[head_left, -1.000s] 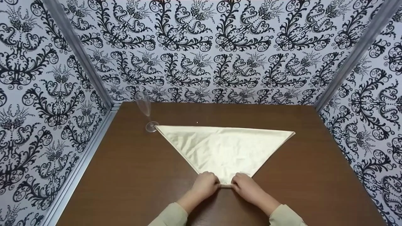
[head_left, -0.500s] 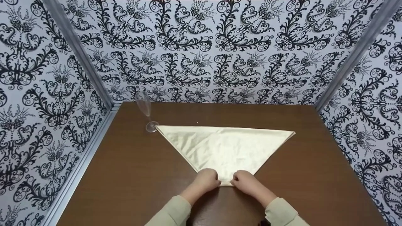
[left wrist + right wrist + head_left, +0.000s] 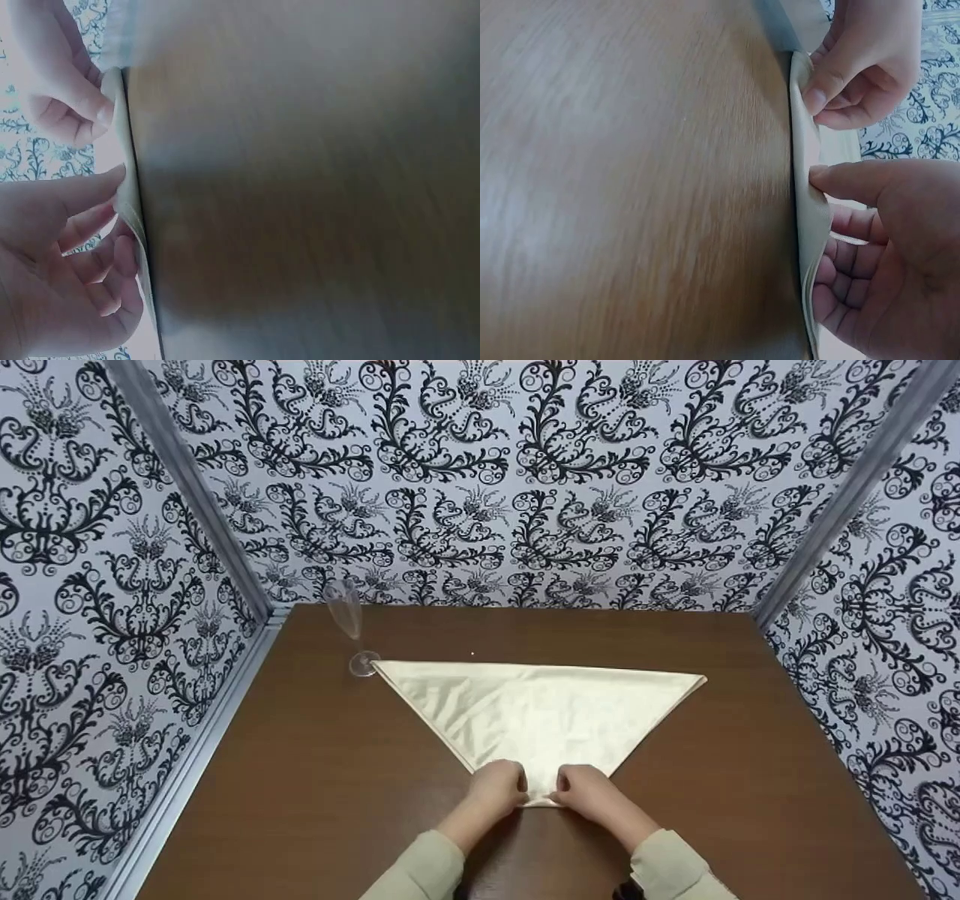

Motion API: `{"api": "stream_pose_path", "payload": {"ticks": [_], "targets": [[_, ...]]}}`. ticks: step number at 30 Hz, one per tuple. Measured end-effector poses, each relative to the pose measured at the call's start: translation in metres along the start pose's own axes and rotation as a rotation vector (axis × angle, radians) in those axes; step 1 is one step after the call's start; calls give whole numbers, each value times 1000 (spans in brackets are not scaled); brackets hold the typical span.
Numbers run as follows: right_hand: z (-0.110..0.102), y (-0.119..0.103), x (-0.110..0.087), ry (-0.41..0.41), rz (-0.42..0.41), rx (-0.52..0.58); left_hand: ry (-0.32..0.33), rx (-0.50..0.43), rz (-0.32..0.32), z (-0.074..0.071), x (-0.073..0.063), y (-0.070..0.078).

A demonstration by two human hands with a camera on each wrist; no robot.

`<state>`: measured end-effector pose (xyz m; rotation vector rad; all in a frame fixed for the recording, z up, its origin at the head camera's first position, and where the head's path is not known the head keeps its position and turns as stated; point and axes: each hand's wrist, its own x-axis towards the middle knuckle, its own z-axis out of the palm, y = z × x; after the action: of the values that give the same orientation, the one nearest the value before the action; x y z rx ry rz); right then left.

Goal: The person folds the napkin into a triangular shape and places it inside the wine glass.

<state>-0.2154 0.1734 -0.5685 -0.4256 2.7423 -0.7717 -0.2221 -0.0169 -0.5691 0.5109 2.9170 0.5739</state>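
A cream cloth napkin lies on the brown table, its long straight edge at the far side and its near end a short folded edge. My left hand pinches the left part of that near edge, thumb on the side toward me and fingers curled behind. On the right part, my right hand pinches in the same way, a small gap between the two. The left wrist view shows the rolled napkin edge under both thumbs. In the right wrist view the napkin's layered edge passes between thumb and fingers.
A clear champagne flute stands upright at the back left, its foot at the napkin's left corner. Patterned wall panels enclose the brown table at the back and sides. A metal rail runs along the left edge.
Both hands have shifted slightly away from me along with the near edge, and their wrists have lifted a little. The pinch on the napkin stays; the flute has not moved.
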Motion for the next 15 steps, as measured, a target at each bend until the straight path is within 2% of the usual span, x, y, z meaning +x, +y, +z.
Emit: {"api": "stream_pose_path", "payload": {"ticks": [4,10,15], "targets": [[0,1,0,18,-23,-27,2,-29,19,0,-1,1],[6,-2,-1,16,-69,-19,8,-89,-9,0,-5,-3],[12,-2,-1,60,-114,-2,47,-28,3,1,-9,-3]]}}
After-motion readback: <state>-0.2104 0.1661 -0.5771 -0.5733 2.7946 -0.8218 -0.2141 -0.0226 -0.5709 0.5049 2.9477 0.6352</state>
